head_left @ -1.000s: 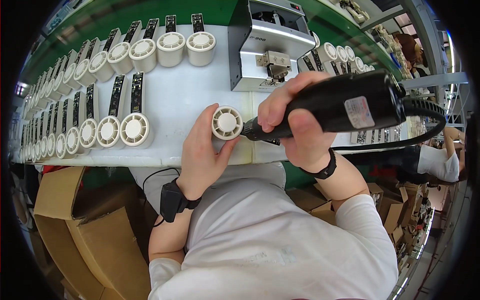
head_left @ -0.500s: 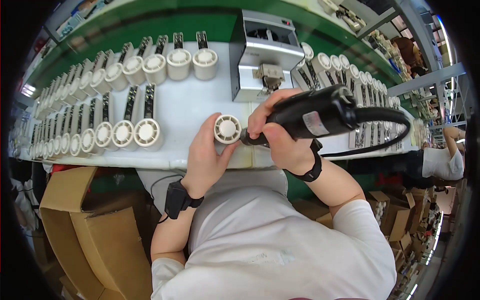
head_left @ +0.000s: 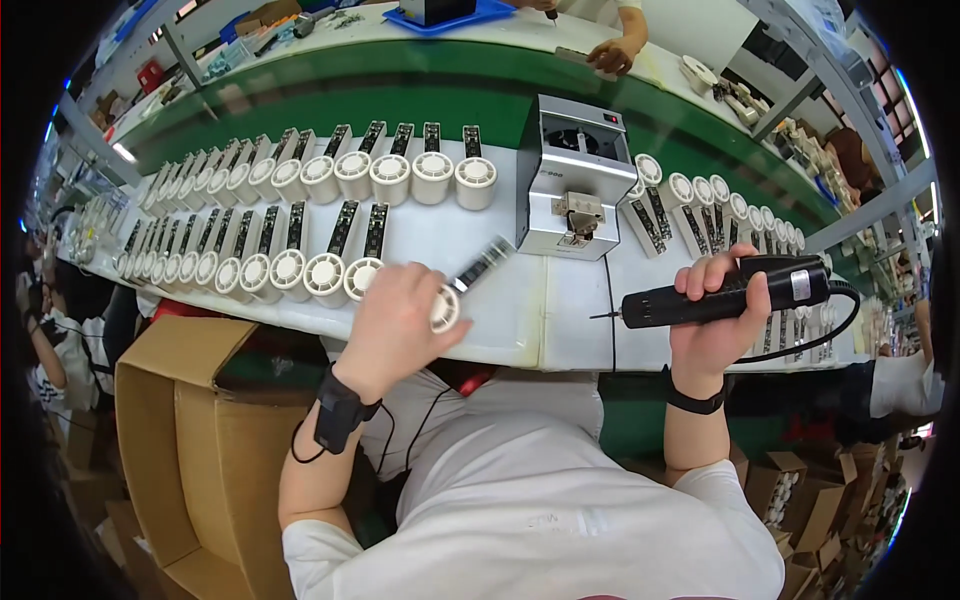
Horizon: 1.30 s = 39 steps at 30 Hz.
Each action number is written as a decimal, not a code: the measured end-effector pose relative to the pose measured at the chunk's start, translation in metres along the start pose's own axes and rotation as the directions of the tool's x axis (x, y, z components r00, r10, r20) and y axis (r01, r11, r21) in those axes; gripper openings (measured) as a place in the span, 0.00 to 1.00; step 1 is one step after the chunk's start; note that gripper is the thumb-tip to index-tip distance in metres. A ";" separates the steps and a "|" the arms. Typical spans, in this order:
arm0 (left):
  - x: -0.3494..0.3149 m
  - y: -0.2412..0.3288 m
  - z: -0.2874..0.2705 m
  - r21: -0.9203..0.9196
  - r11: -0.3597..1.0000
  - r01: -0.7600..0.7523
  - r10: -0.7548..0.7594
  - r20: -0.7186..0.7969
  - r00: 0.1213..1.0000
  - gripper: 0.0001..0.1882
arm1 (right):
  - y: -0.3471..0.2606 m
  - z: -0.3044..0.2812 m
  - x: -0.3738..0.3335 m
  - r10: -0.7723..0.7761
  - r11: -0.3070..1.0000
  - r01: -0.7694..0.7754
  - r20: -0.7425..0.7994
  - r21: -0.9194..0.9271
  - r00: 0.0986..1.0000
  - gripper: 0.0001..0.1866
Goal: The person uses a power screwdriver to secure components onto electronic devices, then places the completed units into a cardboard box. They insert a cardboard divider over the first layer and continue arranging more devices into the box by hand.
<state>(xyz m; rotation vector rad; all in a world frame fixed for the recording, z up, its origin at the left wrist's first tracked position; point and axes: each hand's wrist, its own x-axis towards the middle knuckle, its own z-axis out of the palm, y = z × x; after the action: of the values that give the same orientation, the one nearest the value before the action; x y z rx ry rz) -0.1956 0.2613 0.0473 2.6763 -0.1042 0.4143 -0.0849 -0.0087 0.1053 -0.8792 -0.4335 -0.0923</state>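
Clock centred on the held unit, twelve straight out from the wearer.

Held unit (head_left: 444,312): white, round vented head, circuit-board stem (head_left: 480,265) slanting out at about one o'clock, blurred. Near the front edge of the white bench (head_left: 490,342); can't tell from here whether it is lifted or resting.

Left hand (head_left: 398,318) curled around the head, stem unsupported. My judgement: a slack pinch could let the stem swing and knock, or the unit drop over the edge.

Near row of like units (head_left: 325,275) between nine and ten, its end piece right beside the knuckles; contact hidden. Packed tightly, so one bump might topple several. Far row (head_left: 432,175) from ten to twelve.

Right hand (head_left: 722,310) at three, wrapped around a black electric screwdriver (head_left: 652,307). Bare bit (head_left: 605,317) points to nine, well apart from the unit; bringing the hands together carelessly could scratch the casing or jab a finger. Coiled power cord (head_left: 852,312) loops beyond; a tug could drag it into the right-hand units (head_left: 720,190).

Silver screw feeder (head_left: 575,180) between one and two. Cardboard carton (head_left: 210,440) at eight. Co-worker's hand (head_left: 615,55) at one, beyond.
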 end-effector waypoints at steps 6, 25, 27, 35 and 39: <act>0.005 -0.003 0.025 0.327 0.914 0.238 -0.115 -0.354 0.928 0.20 | -0.001 -0.024 -0.001 0.054 0.998 -0.051 -0.162 0.021 0.985 0.16; 0.166 0.219 0.213 -0.363 0.765 -0.532 0.548 -0.068 0.834 0.27 | -0.128 -0.129 -0.016 -0.417 0.900 0.425 -0.494 -0.103 0.763 0.16; 0.197 0.246 0.245 -0.363 0.719 -0.593 0.598 -0.113 0.794 0.27 | -0.142 -0.130 -0.026 -0.439 0.888 0.447 -0.479 -0.104 0.761 0.16; 0.232 0.247 0.259 -0.421 0.752 -0.508 0.566 0.017 0.824 0.25 | -0.156 -0.135 -0.047 -0.442 0.891 0.431 -0.474 -0.139 0.761 0.17; 0.180 0.207 0.193 -0.504 0.752 -0.424 0.489 -0.002 0.872 0.26 | -0.146 -0.125 -0.041 -0.344 0.936 0.341 -0.444 -0.090 0.827 0.17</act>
<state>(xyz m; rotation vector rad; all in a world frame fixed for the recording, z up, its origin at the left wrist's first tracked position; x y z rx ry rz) 0.0001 -0.0097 0.0184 2.1382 -0.8142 0.3021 -0.1175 -0.2017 0.1249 -0.7471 -0.1438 -0.6235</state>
